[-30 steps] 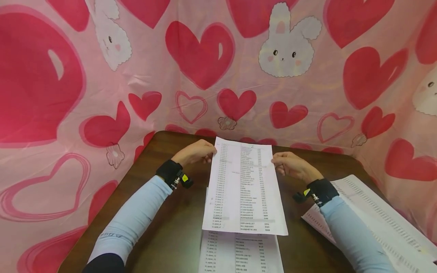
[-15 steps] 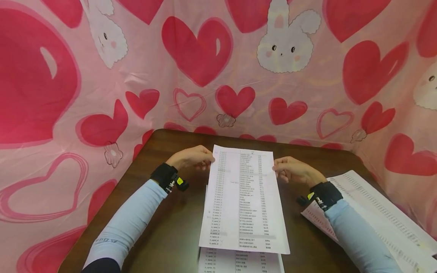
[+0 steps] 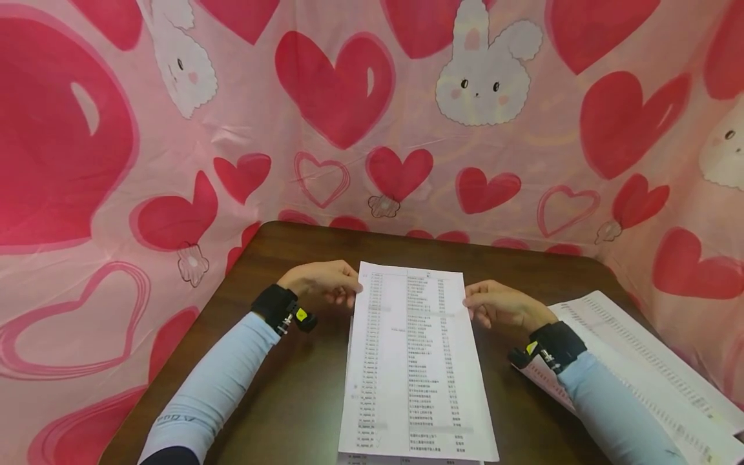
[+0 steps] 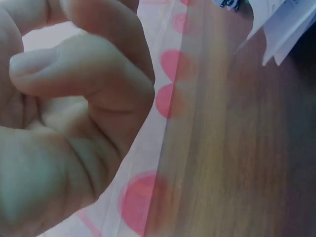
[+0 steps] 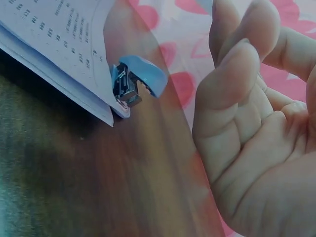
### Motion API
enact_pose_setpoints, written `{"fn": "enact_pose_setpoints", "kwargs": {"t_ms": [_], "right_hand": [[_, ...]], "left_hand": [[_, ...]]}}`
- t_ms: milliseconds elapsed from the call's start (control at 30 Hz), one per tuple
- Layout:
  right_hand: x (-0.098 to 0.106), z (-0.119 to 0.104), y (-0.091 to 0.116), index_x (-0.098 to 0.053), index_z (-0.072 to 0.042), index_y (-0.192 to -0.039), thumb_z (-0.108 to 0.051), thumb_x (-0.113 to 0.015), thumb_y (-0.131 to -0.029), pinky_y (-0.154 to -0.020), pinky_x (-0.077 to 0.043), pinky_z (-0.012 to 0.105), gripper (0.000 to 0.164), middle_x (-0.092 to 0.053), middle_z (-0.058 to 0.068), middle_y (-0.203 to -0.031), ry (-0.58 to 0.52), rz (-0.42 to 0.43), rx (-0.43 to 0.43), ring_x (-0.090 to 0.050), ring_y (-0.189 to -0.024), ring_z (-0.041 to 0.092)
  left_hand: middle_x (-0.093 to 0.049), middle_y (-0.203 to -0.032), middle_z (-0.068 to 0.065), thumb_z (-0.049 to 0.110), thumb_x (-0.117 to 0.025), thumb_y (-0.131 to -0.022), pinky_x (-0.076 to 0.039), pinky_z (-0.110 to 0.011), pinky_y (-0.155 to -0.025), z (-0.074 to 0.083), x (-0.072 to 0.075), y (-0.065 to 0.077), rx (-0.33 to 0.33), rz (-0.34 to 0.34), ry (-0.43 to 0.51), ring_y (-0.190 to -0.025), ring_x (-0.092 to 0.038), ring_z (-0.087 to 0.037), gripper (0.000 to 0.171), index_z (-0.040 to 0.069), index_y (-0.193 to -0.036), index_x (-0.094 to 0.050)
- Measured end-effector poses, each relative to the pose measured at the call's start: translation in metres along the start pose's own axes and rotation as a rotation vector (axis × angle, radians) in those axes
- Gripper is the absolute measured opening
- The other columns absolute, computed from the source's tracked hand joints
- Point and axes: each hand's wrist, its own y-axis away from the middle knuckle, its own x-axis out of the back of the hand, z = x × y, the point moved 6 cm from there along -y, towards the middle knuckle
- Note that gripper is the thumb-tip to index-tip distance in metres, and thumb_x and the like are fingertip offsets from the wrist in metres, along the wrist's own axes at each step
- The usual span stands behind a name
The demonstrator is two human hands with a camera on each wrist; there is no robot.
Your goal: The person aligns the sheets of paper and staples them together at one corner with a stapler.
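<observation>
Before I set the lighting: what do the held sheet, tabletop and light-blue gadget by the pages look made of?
Held sheet: matte white paper, most likely; thin, with printed text.
Tabletop: brown wood or wood-look laminate, soft sheen; grain shows, core can't be told.
Light-blue gadget: probably smooth plastic, from its even colour and soft highlight; its shiny grey parts look like metal.

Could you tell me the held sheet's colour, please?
The sheet is white, printed in black, clearest in the head view.

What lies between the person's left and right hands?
A printed sheet, as the head view shows: the left hand pinches its left edge and the right hand its right edge, both near the top.
</observation>
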Motion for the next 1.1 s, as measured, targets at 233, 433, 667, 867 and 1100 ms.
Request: {"fn": "enact_pose_setpoints", "kwargs": {"t_ms": [233,433,667,867,1100], "right_hand": [[-0.007,0.008,0.002,-0.053,0.006,-0.105,0.003,-0.033,-0.093,-0.053,-0.046,0.023,0.023,-0.062,0.016,-0.086,-0.03,-0.063,0.01,-0.059,-0.057,0.019],[-0.012,0.016,0.001,-0.053,0.007,-0.102,0.005,-0.032,-0.092,-0.051,-0.046,0.023,0.024,-0.062,0.016,-0.084,-0.038,-0.128,0.039,-0.059,-0.056,0.017],[-0.017,0.033,0.001,-0.052,0.009,-0.1,0.002,-0.036,-0.092,-0.051,-0.047,0.024,0.019,-0.062,0.018,-0.085,-0.007,-0.161,-0.034,-0.059,-0.054,0.017],[-0.017,0.046,0.004,-0.05,0.012,-0.097,-0.002,-0.044,-0.09,-0.05,-0.047,0.026,0.017,-0.061,0.023,-0.081,0.066,-0.104,-0.107,-0.058,-0.052,0.018],[-0.02,0.054,0.001,-0.052,0.013,-0.095,-0.005,-0.052,-0.087,-0.048,-0.047,0.026,0.021,-0.057,0.034,-0.081,0.134,-0.044,-0.16,-0.06,-0.051,0.02]], "left_hand": [[-0.057,-0.071,-0.026,0.03,-0.062,-0.082,-0.034,-0.025,-0.039,-0.009,-0.006,0.002,-0.011,-0.073,-0.039,-0.045,-0.043,-0.021,0.03,0.001,-0.089,-0.067],[-0.058,-0.073,-0.026,0.029,-0.061,-0.082,-0.032,-0.025,-0.039,-0.014,-0.01,0.005,-0.012,-0.125,-0.049,-0.046,-0.045,-0.02,0.029,0.003,-0.092,-0.067],[-0.059,-0.073,-0.025,0.025,-0.06,-0.084,-0.029,-0.025,-0.038,-0.021,-0.019,0.004,-0.002,-0.211,-0.053,-0.044,-0.043,-0.02,0.026,0.001,-0.091,-0.067],[-0.059,-0.071,-0.026,0.026,-0.06,-0.084,-0.028,-0.026,-0.036,-0.028,-0.028,-0.001,0.002,-0.266,-0.107,-0.042,-0.042,-0.02,0.027,-0.001,-0.086,-0.067],[-0.059,-0.065,-0.022,0.026,-0.06,-0.083,-0.025,-0.026,-0.034,-0.037,-0.036,-0.002,0.04,-0.271,-0.141,-0.039,-0.04,-0.018,0.03,-0.004,-0.081,-0.066]]}}
